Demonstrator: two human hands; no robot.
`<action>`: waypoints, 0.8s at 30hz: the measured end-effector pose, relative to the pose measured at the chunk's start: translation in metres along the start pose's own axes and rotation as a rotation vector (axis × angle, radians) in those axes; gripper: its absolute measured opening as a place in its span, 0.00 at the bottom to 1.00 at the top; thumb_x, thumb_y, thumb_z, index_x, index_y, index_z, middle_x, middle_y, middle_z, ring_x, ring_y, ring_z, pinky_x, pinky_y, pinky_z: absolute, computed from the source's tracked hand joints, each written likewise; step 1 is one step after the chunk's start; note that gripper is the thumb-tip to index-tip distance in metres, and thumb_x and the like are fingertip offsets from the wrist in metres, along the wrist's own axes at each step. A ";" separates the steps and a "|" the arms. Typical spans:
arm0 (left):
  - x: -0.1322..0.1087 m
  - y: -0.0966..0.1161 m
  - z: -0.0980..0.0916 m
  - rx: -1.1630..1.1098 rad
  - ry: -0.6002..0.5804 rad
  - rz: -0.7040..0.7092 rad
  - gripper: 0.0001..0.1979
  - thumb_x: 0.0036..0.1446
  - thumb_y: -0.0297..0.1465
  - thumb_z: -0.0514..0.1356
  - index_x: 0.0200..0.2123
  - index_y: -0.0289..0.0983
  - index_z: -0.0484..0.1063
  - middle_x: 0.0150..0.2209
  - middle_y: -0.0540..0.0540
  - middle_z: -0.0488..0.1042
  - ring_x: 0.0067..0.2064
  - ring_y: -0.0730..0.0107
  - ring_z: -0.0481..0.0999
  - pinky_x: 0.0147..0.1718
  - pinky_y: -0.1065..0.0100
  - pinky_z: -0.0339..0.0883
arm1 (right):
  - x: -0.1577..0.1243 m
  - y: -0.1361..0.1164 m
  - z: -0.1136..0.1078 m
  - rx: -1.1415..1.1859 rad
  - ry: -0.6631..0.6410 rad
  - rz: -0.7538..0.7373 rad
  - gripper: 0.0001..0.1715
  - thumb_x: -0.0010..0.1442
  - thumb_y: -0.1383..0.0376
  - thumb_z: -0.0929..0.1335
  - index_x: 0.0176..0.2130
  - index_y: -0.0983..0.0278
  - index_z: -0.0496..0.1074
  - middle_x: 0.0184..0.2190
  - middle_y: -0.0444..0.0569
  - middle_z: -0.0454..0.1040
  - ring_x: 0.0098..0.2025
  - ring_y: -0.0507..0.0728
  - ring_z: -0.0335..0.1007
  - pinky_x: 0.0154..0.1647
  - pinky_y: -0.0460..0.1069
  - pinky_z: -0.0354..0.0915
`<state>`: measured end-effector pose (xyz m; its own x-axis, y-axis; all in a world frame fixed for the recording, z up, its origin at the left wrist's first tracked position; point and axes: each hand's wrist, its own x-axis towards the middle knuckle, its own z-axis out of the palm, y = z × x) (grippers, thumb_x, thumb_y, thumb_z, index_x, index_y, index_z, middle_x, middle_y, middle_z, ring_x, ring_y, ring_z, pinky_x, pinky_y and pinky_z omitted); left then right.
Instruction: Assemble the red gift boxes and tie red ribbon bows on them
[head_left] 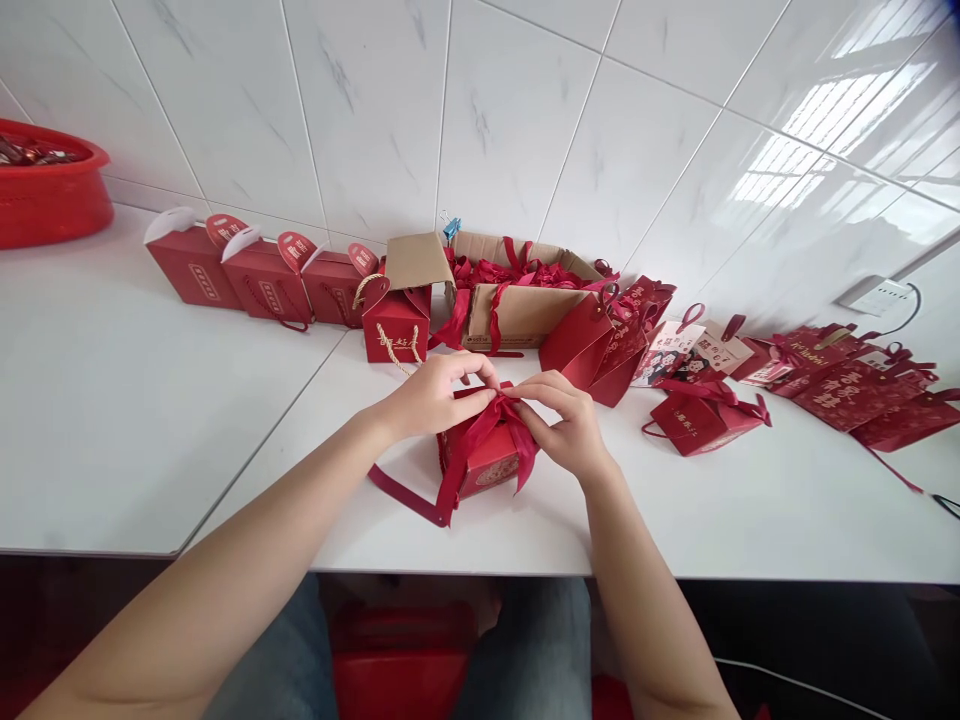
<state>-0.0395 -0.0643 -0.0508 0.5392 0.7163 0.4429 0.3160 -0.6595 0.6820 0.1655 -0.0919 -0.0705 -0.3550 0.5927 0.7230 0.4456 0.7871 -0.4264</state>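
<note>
A small red gift box (487,470) with a pale printed emblem stands on the white table in front of me. Dark red ribbon (466,460) is gathered at its top, with loose tails hanging down its sides. My left hand (442,393) pinches the ribbon from the left, thumb and fingertips at the gathered part. From the right, my right hand (564,420) pinches the same ribbon, its fingertips almost touching the left ones. A flat red strap (405,495) lies on the table at the box's left. The exact shape of the knot is partly hidden by my fingers.
Behind stands an open cardboard box (517,315) full of red ribbons. Several red boxes (266,280) line the wall at left, near a red basin (52,195). More gift boxes (847,395) stand at right, with a ribboned one (694,420) closer. A socket strip (877,297) sits by the wall.
</note>
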 end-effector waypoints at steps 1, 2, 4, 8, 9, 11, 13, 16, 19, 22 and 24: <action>0.000 0.000 0.001 -0.008 0.002 0.004 0.04 0.56 0.29 0.56 0.33 0.38 0.72 0.34 0.51 0.76 0.38 0.71 0.73 0.41 0.69 0.66 | 0.000 -0.001 0.001 -0.001 0.005 -0.007 0.11 0.60 0.71 0.66 0.41 0.59 0.75 0.36 0.49 0.76 0.39 0.55 0.72 0.40 0.53 0.70; 0.000 0.000 0.001 -0.019 0.004 0.009 0.04 0.56 0.29 0.56 0.33 0.38 0.71 0.34 0.51 0.75 0.38 0.71 0.73 0.40 0.69 0.67 | 0.000 -0.002 0.001 0.001 0.006 -0.012 0.11 0.60 0.71 0.66 0.40 0.59 0.75 0.37 0.50 0.76 0.40 0.56 0.72 0.41 0.53 0.71; 0.000 0.000 0.003 -0.041 0.001 0.024 0.04 0.57 0.29 0.56 0.34 0.37 0.71 0.34 0.51 0.75 0.38 0.72 0.73 0.40 0.70 0.68 | 0.000 -0.004 0.001 0.018 -0.003 -0.025 0.11 0.59 0.72 0.67 0.40 0.59 0.74 0.39 0.50 0.75 0.43 0.56 0.73 0.43 0.54 0.71; -0.001 0.001 0.006 -0.043 0.014 0.044 0.04 0.57 0.28 0.56 0.35 0.37 0.71 0.35 0.51 0.75 0.38 0.73 0.74 0.41 0.71 0.68 | -0.001 -0.005 0.002 0.037 -0.014 -0.029 0.11 0.61 0.72 0.65 0.41 0.59 0.73 0.35 0.49 0.75 0.38 0.54 0.73 0.37 0.51 0.71; -0.001 0.001 0.006 -0.036 0.019 0.047 0.04 0.57 0.28 0.56 0.35 0.37 0.71 0.35 0.50 0.75 0.39 0.73 0.74 0.41 0.71 0.68 | -0.001 -0.004 0.002 0.035 -0.012 -0.028 0.11 0.61 0.72 0.65 0.42 0.59 0.73 0.34 0.48 0.75 0.36 0.54 0.72 0.36 0.51 0.70; -0.001 0.001 0.005 -0.020 0.027 0.047 0.04 0.57 0.28 0.56 0.35 0.37 0.71 0.36 0.50 0.75 0.39 0.72 0.74 0.41 0.70 0.69 | -0.001 -0.003 0.002 0.027 -0.014 -0.034 0.13 0.61 0.73 0.64 0.42 0.60 0.74 0.33 0.48 0.74 0.35 0.54 0.70 0.35 0.51 0.70; -0.001 0.000 0.004 -0.013 0.029 0.035 0.04 0.56 0.28 0.56 0.35 0.38 0.71 0.36 0.50 0.76 0.38 0.71 0.74 0.41 0.69 0.69 | -0.001 -0.002 0.001 0.020 -0.027 -0.046 0.16 0.61 0.74 0.63 0.43 0.59 0.75 0.33 0.49 0.72 0.36 0.54 0.68 0.36 0.52 0.69; -0.001 -0.001 0.003 -0.024 0.035 0.009 0.05 0.56 0.29 0.56 0.35 0.38 0.71 0.37 0.50 0.76 0.39 0.71 0.75 0.40 0.68 0.70 | -0.002 -0.001 -0.001 0.000 -0.073 -0.053 0.20 0.61 0.75 0.61 0.43 0.58 0.77 0.32 0.49 0.70 0.36 0.55 0.65 0.36 0.53 0.67; 0.000 -0.003 0.003 -0.041 0.062 0.001 0.05 0.56 0.29 0.57 0.35 0.38 0.71 0.37 0.49 0.76 0.39 0.70 0.75 0.40 0.68 0.71 | -0.002 0.000 -0.003 -0.019 -0.127 -0.051 0.22 0.62 0.75 0.60 0.43 0.57 0.78 0.33 0.49 0.68 0.36 0.55 0.63 0.38 0.54 0.66; 0.000 -0.004 0.002 -0.038 0.065 0.002 0.05 0.57 0.29 0.56 0.36 0.38 0.71 0.38 0.49 0.76 0.40 0.70 0.75 0.40 0.68 0.71 | -0.002 -0.002 -0.003 -0.023 -0.132 -0.031 0.24 0.62 0.74 0.59 0.49 0.57 0.74 0.32 0.48 0.68 0.35 0.55 0.62 0.38 0.54 0.65; 0.000 -0.004 0.002 -0.031 0.058 0.002 0.06 0.57 0.29 0.56 0.37 0.38 0.72 0.38 0.49 0.76 0.40 0.70 0.75 0.41 0.68 0.71 | -0.002 -0.003 -0.002 -0.023 -0.103 -0.010 0.24 0.61 0.74 0.60 0.52 0.58 0.72 0.31 0.48 0.69 0.34 0.56 0.61 0.36 0.54 0.65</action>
<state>-0.0390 -0.0619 -0.0548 0.4931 0.7274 0.4771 0.2901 -0.6546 0.6981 0.1664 -0.0958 -0.0692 -0.4414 0.6003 0.6669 0.4601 0.7895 -0.4061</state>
